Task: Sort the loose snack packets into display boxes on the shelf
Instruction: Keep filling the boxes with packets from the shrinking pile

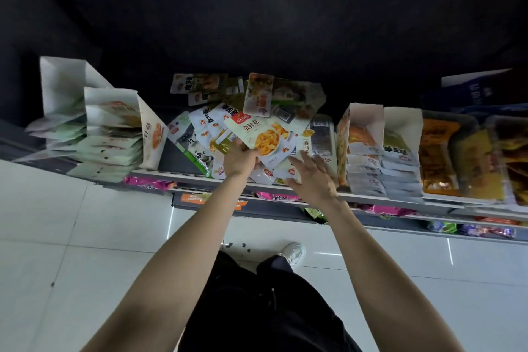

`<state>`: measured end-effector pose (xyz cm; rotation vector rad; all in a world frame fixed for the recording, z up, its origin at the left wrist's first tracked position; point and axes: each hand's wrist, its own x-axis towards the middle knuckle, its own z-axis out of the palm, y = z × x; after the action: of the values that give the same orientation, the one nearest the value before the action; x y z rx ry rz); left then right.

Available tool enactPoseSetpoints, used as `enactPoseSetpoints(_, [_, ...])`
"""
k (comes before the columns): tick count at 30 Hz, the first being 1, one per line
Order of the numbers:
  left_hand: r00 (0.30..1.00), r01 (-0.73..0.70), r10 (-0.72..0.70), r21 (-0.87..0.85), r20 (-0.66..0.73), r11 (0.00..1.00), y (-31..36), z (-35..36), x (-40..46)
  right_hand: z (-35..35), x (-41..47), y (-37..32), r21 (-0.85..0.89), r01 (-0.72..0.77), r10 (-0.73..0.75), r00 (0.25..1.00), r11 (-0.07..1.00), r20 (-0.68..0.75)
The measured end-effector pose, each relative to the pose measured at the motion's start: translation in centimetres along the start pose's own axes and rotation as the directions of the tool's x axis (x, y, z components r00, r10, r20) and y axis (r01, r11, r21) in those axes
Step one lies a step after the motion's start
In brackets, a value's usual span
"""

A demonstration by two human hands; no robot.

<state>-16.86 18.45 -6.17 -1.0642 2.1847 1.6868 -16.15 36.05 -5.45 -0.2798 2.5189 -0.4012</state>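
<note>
A heap of loose snack packets lies in the middle of the shelf. My left hand grips a white packet with a red label and yellow contents, lifted above the heap. My right hand hovers with fingers spread over the packets at the heap's right side, holding nothing. To the left stands a white display box stacked with pale green packets. On the right, two white display boxes hold white packets.
Trays of orange and yellow snacks fill the shelf's far right. A lower shelf carries pink, green and purple bags. White floor tiles lie below, with my dark trousers and a white shoe at the bottom.
</note>
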Motion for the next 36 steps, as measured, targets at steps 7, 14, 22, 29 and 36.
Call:
enactPoseSetpoints(7, [0.968,-0.215,0.170,0.258,0.184,0.942,0.6,-9.1,-3.6,-3.2,-1.8,-4.4,0.599,0.128,0.095,0.941,0.790,-0.325])
enactPoseSetpoints(14, [0.753,-0.658,0.533,0.432,0.387,0.617,2.4,-18.5,-5.8,-5.4,-3.3,-11.1,0.453,0.287,-0.225,0.956,0.844,-0.187])
enactPoseSetpoints(22, [0.543,-0.617,0.826,0.596,-0.150,0.514,0.9,-27.3,-1.7,-4.7,-3.5,-19.2,0.208,0.472,-0.228,0.708,0.857,-0.668])
enactPoseSetpoints(29, [0.715,-0.494,0.670,0.821,0.198,0.284,1.8,-30.3,4.3,-5.5,-0.7,-25.2,0.129,0.518,-0.220,0.558,0.845,-0.800])
enactPoseSetpoints(36, [0.663,-0.606,0.651,0.776,0.371,0.176,0.2,-32.2,4.7,-4.5,1.9,-29.1,-0.231,0.484,-0.470,0.460,0.844,-0.753])
